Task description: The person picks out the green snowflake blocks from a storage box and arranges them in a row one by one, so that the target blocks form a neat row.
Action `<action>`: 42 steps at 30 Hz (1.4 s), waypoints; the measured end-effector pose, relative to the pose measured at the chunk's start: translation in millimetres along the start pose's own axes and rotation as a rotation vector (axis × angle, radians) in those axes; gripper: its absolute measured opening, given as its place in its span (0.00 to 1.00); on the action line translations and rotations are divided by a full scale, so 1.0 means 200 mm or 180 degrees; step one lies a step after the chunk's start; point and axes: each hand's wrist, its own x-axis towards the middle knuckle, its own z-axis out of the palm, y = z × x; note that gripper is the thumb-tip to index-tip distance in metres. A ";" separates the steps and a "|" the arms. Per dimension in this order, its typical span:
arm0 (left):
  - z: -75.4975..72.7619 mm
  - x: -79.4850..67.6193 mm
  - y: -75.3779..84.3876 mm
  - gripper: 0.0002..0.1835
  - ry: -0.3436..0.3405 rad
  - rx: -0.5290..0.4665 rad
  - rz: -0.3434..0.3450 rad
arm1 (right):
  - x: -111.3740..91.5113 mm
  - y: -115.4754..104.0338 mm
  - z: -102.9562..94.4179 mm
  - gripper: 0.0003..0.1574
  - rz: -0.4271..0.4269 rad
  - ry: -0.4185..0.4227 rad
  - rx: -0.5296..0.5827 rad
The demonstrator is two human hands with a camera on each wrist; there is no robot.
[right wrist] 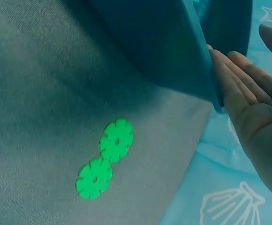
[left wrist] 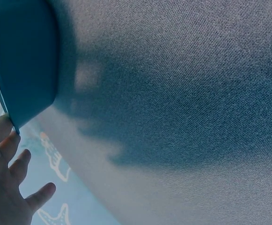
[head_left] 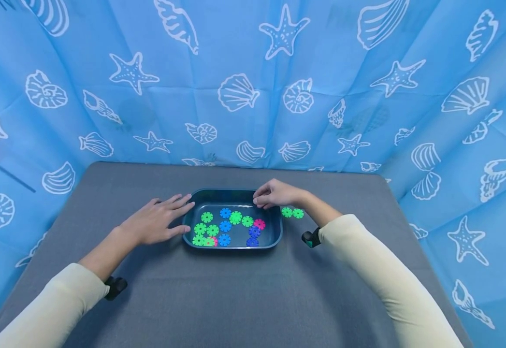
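A person in pale sleeves [head_left: 379, 270] is reaching both hands toward a dark blue tray [head_left: 239, 233], which is sitting near the far edge of a grey tabletop [head_left: 218, 295]. The left hand [head_left: 159, 221] is spreading its fingers nearly straight, their tips touching the tray's left rim, and is gripping nothing. The right hand [head_left: 281, 194] is reaching over the tray's far right corner, its fingers slightly bent across the rim and the thumb standing apart; its fingertips are partly hidden, so whether they are touching a disc cannot be told. Inside the tray, green discs [head_left: 204, 217] are clustering mostly at left, bright blue discs [head_left: 225, 225] are forming a rough column beside them, and a pink disc [head_left: 259, 224] is lying at right above darker blue discs [head_left: 254, 232]. Two green notched pieces [head_left: 287, 212] are lying end to end just right of the tray. A shell-patterned blue curtain [head_left: 235, 135] is hanging behind.
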 end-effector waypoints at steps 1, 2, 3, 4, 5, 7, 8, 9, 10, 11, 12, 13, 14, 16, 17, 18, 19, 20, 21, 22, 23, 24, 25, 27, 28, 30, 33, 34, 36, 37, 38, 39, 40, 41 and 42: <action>0.00 0.00 0.00 0.38 0.0000 0.0000 -0.0001 | 0.01 -0.01 0.01 0.26 0.0025 -0.0047 -0.0034; 0.00 0.00 0.00 0.38 0.0001 -0.0002 -0.0001 | 0.02 -0.01 0.01 0.26 0.0042 -0.0097 -0.0077; 0.00 0.00 0.00 0.38 0.0000 -0.0006 -0.0001 | 0.02 -0.02 0.02 0.27 0.0065 -0.0156 -0.0127; 0.00 0.00 0.00 0.38 -0.0003 -0.0008 -0.0004 | 0.03 -0.02 0.03 0.27 0.0092 -0.0226 -0.0180; 0.01 0.00 -0.01 0.38 -0.0004 -0.0014 -0.0006 | 0.03 -0.03 0.03 0.27 0.0130 -0.0277 -0.0241; 0.01 0.00 -0.01 0.38 -0.0008 -0.0017 -0.0012 | 0.04 -0.03 0.04 0.28 0.0168 -0.0366 -0.0352; 0.01 0.00 -0.01 0.38 -0.0009 -0.0013 -0.0017 | 0.04 -0.04 0.05 0.29 0.0182 -0.0408 -0.0396; 0.01 0.00 -0.01 0.38 -0.0010 -0.0009 -0.0022 | 0.05 -0.04 0.05 0.29 0.0198 -0.0444 -0.0412; 0.01 0.00 0.00 0.38 -0.0018 -0.0006 -0.0035 | 0.05 -0.04 0.06 0.29 0.0217 -0.0471 -0.0425; 0.01 0.01 0.00 0.38 -0.0022 -0.0003 -0.0042 | 0.05 -0.04 0.06 0.29 0.0233 -0.0493 -0.0440; 0.01 0.01 0.00 0.39 -0.0029 0.0000 -0.0053 | 0.06 -0.04 0.07 0.30 0.0247 -0.0520 -0.0434; 0.01 0.01 0.00 0.39 -0.0036 0.0001 -0.0063 | 0.06 -0.04 0.08 0.30 0.0267 -0.0548 -0.0425; 0.01 0.01 0.00 0.39 -0.0045 -0.0002 -0.0077 | 0.07 -0.04 0.08 0.30 0.0287 -0.0568 -0.0420; 0.00 0.01 0.01 0.39 -0.0056 -0.0019 -0.0086 | 0.08 -0.04 0.09 0.30 0.0319 -0.0601 -0.0429; 0.00 0.01 0.01 0.39 -0.0052 -0.0026 -0.0083 | 0.08 -0.04 0.10 0.30 0.0324 -0.0614 -0.0434; 0.00 0.01 0.01 0.39 -0.0053 -0.0030 -0.0082 | 0.08 -0.04 0.11 0.30 0.0325 -0.0627 -0.0447; 0.00 0.01 0.00 0.39 -0.0051 -0.0030 -0.0077 | 0.09 -0.04 0.11 0.29 0.0313 -0.0648 -0.0477; 0.00 0.01 0.00 0.39 -0.0049 -0.0034 -0.0074 | 0.09 -0.04 0.12 0.29 0.0297 -0.0666 -0.0513; 0.00 0.01 0.00 0.39 -0.0049 -0.0036 -0.0068 | 0.09 -0.04 0.13 0.29 0.0290 -0.0686 -0.0521; 0.01 0.01 0.00 0.39 -0.0052 -0.0035 -0.0068 | 0.10 -0.04 0.14 0.28 0.0269 -0.0708 -0.0537; 0.01 0.01 0.00 0.39 -0.0056 -0.0035 -0.0071 | 0.10 -0.04 0.15 0.28 0.0243 -0.0729 -0.0560; 0.01 0.01 0.00 0.39 -0.0065 -0.0032 -0.0078 | 0.10 -0.05 0.16 0.28 0.0225 -0.0753 -0.0583; 0.02 0.01 -0.01 0.39 -0.0071 -0.0031 -0.0086 | 0.10 -0.05 0.17 0.28 0.0208 -0.0775 -0.0587; 0.02 0.01 -0.01 0.40 -0.0089 -0.0036 -0.0101 | 0.10 -0.06 0.18 0.28 0.0178 -0.0825 -0.0550; 0.02 0.01 -0.01 0.40 -0.0096 -0.0038 -0.0105 | 0.10 -0.06 0.19 0.28 0.0160 -0.0856 -0.0555; 0.02 0.02 -0.01 0.40 -0.0108 -0.0042 -0.0111 | 0.10 -0.06 0.20 0.28 0.0142 -0.0920 -0.0551; 0.02 0.01 -0.01 0.40 -0.0092 -0.0047 -0.0098 | 0.11 -0.07 0.22 0.28 0.0128 -0.1007 -0.0562; 0.02 0.01 -0.01 0.40 -0.0083 -0.0049 -0.0093 | 0.11 -0.08 0.22 0.28 0.0132 -0.1034 -0.0575; 0.02 0.01 -0.01 0.40 -0.0068 -0.0047 -0.0085 | 0.11 -0.09 0.23 0.28 0.0143 -0.1086 -0.0598; 0.02 0.01 -0.01 0.40 -0.0065 -0.0042 -0.0084 | 0.11 -0.09 0.24 0.28 0.0153 -0.1111 -0.0586; 0.02 0.01 -0.02 0.40 -0.0066 -0.0039 -0.0081 | 0.12 -0.10 0.24 0.29 0.0162 -0.1141 -0.0588; 0.02 0.01 -0.02 0.40 -0.0067 -0.0044 -0.0079 | 0.12 -0.10 0.25 0.29 0.0176 -0.1165 -0.0587; 0.02 0.01 -0.02 0.41 -0.0073 -0.0049 -0.0077 | 0.12 -0.10 0.25 0.28 0.0195 -0.1187 -0.0586; 0.02 0.01 -0.02 0.41 -0.0077 -0.0047 -0.0074 | 0.12 -0.11 0.26 0.29 0.0202 -0.1213 -0.0588; 0.03 0.01 -0.02 0.41 -0.0082 -0.0053 -0.0074 | 0.12 -0.11 0.27 0.28 0.0205 -0.1241 -0.0577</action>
